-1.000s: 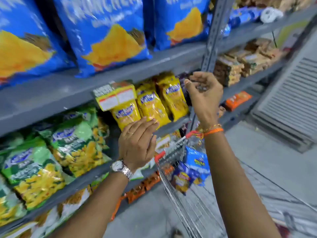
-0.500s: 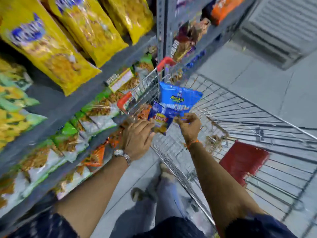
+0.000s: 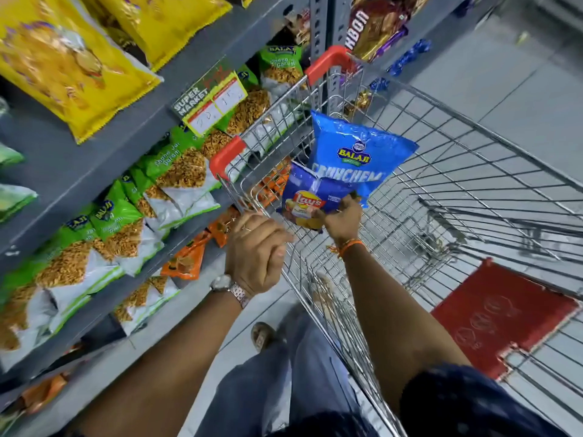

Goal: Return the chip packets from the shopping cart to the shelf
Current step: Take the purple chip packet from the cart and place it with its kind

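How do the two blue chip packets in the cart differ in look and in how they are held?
The Crunchem packet is larger and bright light blue; the Lay's packet is smaller and darker blue with a red and yellow logo. The Lay's packet lies in front, covering the Crunchem packet's lower left corner. The right hand pinches the Lay's packet; whether it also holds the Crunchem packet is unclear. Both are inside the shopping cart.

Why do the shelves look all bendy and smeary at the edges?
Head view: the wide-angle lens curves the shelf edge; the green packets at far left are motion-smeared; the Crunchem packet stays sharp, with soft glare on its top.
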`<state>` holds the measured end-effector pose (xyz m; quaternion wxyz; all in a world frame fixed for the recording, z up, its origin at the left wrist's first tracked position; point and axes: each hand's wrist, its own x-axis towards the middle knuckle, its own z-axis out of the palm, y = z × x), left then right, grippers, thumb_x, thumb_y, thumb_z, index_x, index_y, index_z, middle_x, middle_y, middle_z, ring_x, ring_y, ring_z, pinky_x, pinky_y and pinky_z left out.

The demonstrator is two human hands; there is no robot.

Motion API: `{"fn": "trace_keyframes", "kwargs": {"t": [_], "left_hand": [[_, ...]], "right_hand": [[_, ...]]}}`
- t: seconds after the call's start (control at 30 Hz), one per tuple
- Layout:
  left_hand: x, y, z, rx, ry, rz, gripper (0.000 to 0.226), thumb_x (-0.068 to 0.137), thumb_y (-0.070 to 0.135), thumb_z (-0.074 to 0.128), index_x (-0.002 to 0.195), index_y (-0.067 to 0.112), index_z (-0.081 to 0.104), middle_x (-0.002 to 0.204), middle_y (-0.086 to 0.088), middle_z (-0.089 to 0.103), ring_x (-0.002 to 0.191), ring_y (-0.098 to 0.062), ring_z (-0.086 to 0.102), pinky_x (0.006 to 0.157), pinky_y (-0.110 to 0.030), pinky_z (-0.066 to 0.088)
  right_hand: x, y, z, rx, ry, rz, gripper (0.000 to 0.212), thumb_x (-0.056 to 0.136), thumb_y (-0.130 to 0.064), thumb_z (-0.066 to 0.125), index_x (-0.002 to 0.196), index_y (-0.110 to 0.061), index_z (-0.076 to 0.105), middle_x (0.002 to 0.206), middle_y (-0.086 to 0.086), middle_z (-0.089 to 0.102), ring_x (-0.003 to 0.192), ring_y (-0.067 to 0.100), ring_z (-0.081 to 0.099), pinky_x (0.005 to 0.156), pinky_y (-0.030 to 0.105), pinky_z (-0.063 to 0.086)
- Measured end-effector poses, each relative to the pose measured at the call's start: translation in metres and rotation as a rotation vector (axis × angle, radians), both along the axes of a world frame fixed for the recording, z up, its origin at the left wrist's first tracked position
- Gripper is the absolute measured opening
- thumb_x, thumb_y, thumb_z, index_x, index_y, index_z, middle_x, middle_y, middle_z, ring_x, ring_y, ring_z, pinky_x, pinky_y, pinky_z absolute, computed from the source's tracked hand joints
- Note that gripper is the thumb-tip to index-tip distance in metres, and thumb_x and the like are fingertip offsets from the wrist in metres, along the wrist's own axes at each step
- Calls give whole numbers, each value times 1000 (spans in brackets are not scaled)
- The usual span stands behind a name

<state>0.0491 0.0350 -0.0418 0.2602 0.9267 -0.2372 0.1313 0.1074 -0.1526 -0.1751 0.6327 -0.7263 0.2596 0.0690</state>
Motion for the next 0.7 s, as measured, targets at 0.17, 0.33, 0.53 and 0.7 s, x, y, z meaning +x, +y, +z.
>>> {"fn": "trace_keyframes", "kwargs": {"t": [0.17, 0.33, 0.53, 0.7], "left_hand": [[1, -1, 3, 8, -24, -1, 63, 105, 37, 19, 81, 17, 74, 84, -2, 71, 81, -27, 62, 88, -40, 40], [0, 4, 6, 62, 31, -21, 46, 99, 31, 33, 81, 17, 73, 84, 0, 70, 82, -26, 61, 88, -42, 42], [-1, 13, 42, 105, 127, -18, 26, 95, 29, 57, 81, 15, 72, 84, 0, 71, 81, -24, 63, 87, -39, 47], [-2, 35, 133, 85, -14, 108, 22, 97, 25, 58, 89, 13, 75, 93, -3, 73, 91, -26, 67, 91, -40, 50]], "right_hand": [[5, 2, 3, 75, -21, 86, 38, 68, 0, 85, 102, -10, 71, 105, 13, 75, 99, 30, 73, 87, 46, 62], [7, 1, 10, 116, 6, 112, 42, 71, -8, 85, 109, 0, 70, 110, 16, 75, 103, 31, 73, 89, 57, 59], [19, -1, 99, 158, -116, 90, 29, 75, 3, 79, 103, -2, 70, 106, 22, 74, 100, 36, 73, 89, 58, 58], [39, -1, 225, 177, -337, 159, 27, 76, 3, 78, 98, -12, 71, 93, 4, 77, 84, 16, 73, 81, 40, 61]]}}
